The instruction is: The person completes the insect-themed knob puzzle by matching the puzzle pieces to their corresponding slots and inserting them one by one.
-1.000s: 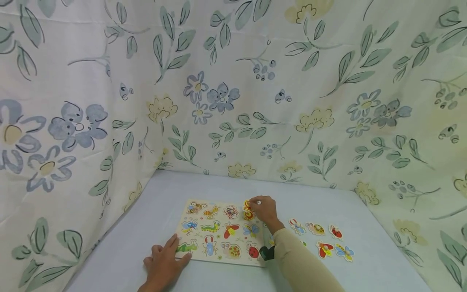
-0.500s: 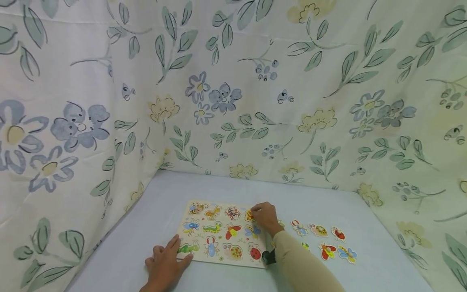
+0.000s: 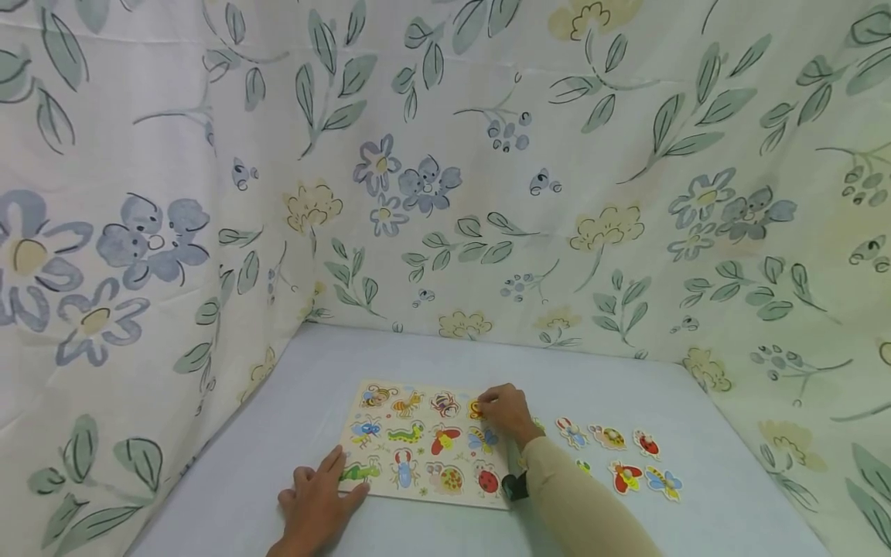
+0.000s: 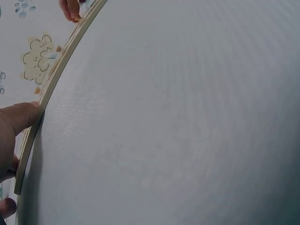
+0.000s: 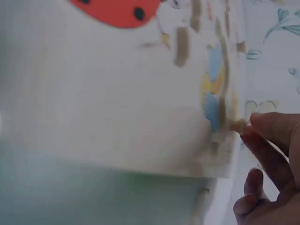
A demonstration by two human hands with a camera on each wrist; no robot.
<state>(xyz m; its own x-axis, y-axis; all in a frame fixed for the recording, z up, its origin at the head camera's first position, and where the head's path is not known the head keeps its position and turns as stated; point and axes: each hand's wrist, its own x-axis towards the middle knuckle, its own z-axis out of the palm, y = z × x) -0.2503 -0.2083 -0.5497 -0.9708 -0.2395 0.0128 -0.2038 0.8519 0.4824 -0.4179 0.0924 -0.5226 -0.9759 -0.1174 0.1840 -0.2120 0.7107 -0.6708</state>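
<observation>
You are at a small screened-off workspace, a sort of tabletop booth; whether it stands in a home, a studio or some other room cannot be told. A pale, smooth table (image 3: 376, 352) lies before you, and hanging white fabric (image 3: 480, 93), softly creased and printed with green leaves and blue and yellow flowers, rises along its far edge and both sides, hiding the room beyond. Your wrist views show that same floral print past the tabletop. The patterned cloth looks homely, like curtain material, and the insect puzzle board (image 3: 384, 489) with loose pieces (image 3: 626, 477) beside it gives your table a playroom air.
</observation>
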